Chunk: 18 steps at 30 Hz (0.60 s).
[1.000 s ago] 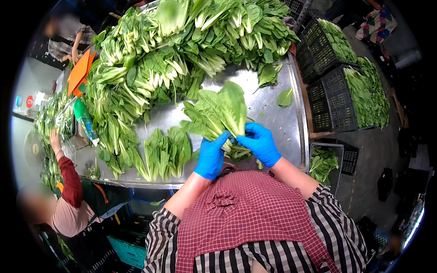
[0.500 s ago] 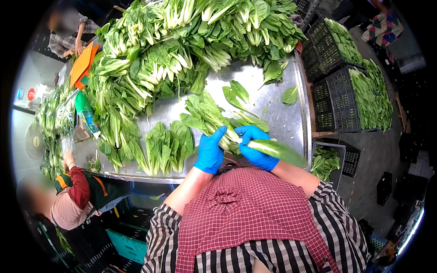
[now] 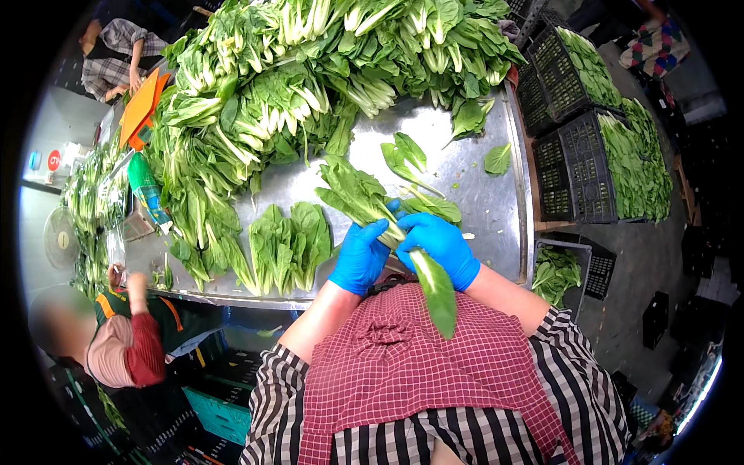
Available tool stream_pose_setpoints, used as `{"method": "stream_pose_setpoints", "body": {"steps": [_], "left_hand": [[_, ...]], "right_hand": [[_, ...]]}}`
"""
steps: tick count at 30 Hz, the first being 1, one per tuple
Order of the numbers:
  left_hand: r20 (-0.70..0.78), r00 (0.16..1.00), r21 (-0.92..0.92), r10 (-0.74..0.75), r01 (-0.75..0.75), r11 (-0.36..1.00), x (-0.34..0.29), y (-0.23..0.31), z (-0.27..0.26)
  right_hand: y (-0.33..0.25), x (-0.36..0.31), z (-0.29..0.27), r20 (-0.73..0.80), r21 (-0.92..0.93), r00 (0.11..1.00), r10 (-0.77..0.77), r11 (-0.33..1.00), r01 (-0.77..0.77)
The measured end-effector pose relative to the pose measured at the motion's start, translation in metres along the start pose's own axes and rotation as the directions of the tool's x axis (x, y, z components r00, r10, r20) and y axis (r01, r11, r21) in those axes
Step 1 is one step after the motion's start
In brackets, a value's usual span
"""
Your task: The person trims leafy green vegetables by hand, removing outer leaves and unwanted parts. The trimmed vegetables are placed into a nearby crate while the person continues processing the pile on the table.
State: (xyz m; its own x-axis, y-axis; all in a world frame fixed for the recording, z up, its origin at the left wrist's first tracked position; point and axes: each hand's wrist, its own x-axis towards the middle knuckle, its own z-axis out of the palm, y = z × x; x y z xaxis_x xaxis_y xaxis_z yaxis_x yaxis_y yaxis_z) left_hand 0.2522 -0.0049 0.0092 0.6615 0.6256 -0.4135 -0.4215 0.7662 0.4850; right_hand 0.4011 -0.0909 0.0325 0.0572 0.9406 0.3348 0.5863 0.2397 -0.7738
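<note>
My left hand, in a blue glove, is closed around the pale stems of a bok choy head, whose green leaves point away from me. Close against it, my gloved right hand grips the stalk of a single bok choy leaf. That leaf hangs toward my checked apron. The fingers partly hide where the stalk meets the head. Beyond my hands, loose leaves lie on the metal table. A neat row of bok choy heads rests to the left of my left hand.
A large bok choy heap covers the table's far side. Black crates of greens stand at the right, above a bin of leaves. At the left are a green bottle-shaped package, an orange board and two other people.
My right hand has turned, swinging the leaf from pointing right to hanging down toward my apron. The co-worker at the lower left has raised an arm.
</note>
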Motion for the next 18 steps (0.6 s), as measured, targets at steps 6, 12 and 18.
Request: {"method": "stream_pose_setpoints", "body": {"steps": [6,12,18], "left_hand": [[0.121,0.993,-0.086,0.004,0.007,0.996,-0.004,0.006,0.01],[0.174,0.985,0.106,-0.013,-0.005,0.994,-0.006,0.004,0.005],[-0.017,1.0,0.095,-0.017,0.019,0.995,-0.002,0.0,0.002]], "right_hand": [[0.005,-0.003,0.0,0.052,0.57,0.914,0.403,0.74,-0.359],[0.008,-0.005,0.006,0.167,0.524,0.78,0.603,0.616,-0.588],[0.006,-0.007,0.011,0.082,0.618,0.814,0.575,0.611,-0.495]]}}
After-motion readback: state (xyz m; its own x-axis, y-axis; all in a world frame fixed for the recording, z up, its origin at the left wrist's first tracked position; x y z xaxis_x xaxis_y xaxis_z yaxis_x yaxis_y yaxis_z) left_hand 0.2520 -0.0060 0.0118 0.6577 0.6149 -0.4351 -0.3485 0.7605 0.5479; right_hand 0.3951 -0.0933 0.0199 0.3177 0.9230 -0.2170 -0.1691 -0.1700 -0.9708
